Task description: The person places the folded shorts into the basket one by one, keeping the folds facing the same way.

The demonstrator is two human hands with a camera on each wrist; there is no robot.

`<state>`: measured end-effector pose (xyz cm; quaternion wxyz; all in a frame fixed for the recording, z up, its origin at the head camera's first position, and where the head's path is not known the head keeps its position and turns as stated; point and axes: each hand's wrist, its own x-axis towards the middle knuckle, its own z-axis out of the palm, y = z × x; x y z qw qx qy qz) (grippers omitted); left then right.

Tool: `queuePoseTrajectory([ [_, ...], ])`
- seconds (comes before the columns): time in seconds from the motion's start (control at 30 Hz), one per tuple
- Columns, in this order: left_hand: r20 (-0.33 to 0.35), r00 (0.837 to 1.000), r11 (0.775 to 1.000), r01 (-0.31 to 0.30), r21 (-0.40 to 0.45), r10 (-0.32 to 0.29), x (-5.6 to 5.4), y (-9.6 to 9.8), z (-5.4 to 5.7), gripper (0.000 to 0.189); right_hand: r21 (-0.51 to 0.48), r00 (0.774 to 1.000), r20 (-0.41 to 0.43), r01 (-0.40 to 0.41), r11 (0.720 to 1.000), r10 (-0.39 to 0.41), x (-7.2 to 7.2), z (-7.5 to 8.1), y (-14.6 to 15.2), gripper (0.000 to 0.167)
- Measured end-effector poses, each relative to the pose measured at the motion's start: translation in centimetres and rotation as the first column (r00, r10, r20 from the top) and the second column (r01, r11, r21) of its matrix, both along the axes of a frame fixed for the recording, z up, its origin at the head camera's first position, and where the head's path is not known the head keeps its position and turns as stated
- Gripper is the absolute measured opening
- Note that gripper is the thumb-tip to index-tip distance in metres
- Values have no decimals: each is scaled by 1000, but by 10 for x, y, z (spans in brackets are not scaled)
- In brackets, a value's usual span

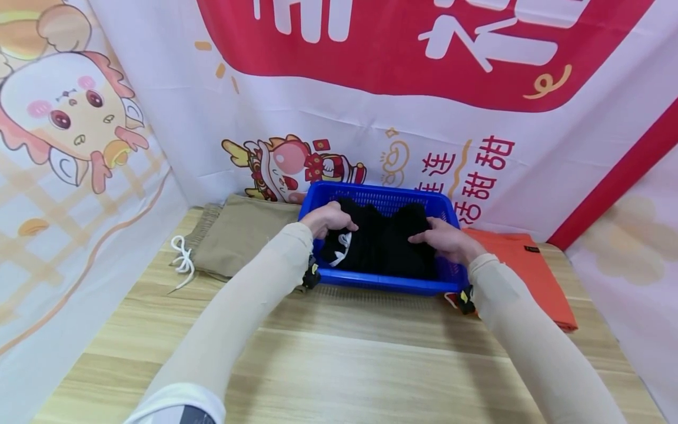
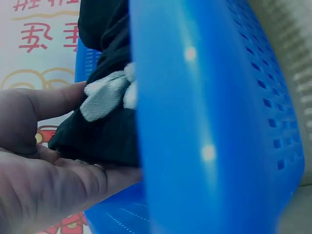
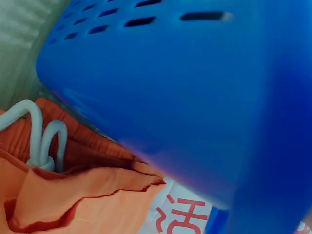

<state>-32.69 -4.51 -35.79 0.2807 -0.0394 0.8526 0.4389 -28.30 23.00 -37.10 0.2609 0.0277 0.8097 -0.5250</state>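
Black clothing (image 1: 384, 244) in a blue basket (image 1: 378, 281)
Left grip (image 1: 329, 218) pinches it; right grip (image 1: 446, 238), can't tell; uneven tugging could rumple it.

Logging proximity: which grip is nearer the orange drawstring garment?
Right: the right grip is at the end of the blue basket beside the orange drawstring garment; the left grip is at the opposite end.

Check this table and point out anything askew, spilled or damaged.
Nothing looks spilled or damaged. The white drawstring of the folded khaki garment straggles onto the table left of the blue basket, a bit untidy against the neat fold. The black clothing inside sits unevenly, though the left hand grips it.
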Motion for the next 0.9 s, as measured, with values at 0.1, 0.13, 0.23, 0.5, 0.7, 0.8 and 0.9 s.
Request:
queuePoseTrajectory([
  [0.1, 2, 1000, 999, 6, 34, -6, 1, -1, -3, 83, -1, 1000, 2, -6, 1000, 6, 1, -2, -1, 98],
  [0.13, 4, 1000, 999, 7, 42, -7, 2, -2, -3, 82, -1, 1000, 3, -6, 1000, 6, 1, -3, -1, 99],
  [0.23, 6, 1000, 999, 6, 49, -6, 2, -3, -6, 80, 18, 1000, 2, -8, 1000, 8, 1, -5, 0, 101],
  [0.5, 4, 999, 995, 48, -88, -48, -1, -6, -7, 82, 91, 999, -41, -28, 995, 32, 2, -11, 2, 105],
  [0.7, 14, 996, 991, 90, -102, -89, 2, -9, -6, 77, 202, 990, -121, -47, 978, 73, 5, -12, 0, 104],
  [0.8, -41, 988, 975, 142, -171, -151, 10, -8, -3, 81, 316, 972, -188, -78, 946, 143, 8, -11, -2, 101],
  [0.9, -150, 953, 918, 202, -341, -265, 19, 0, -2, 91, 452, 928, -261, -126, 883, 266, 10, -10, -7, 99],
])
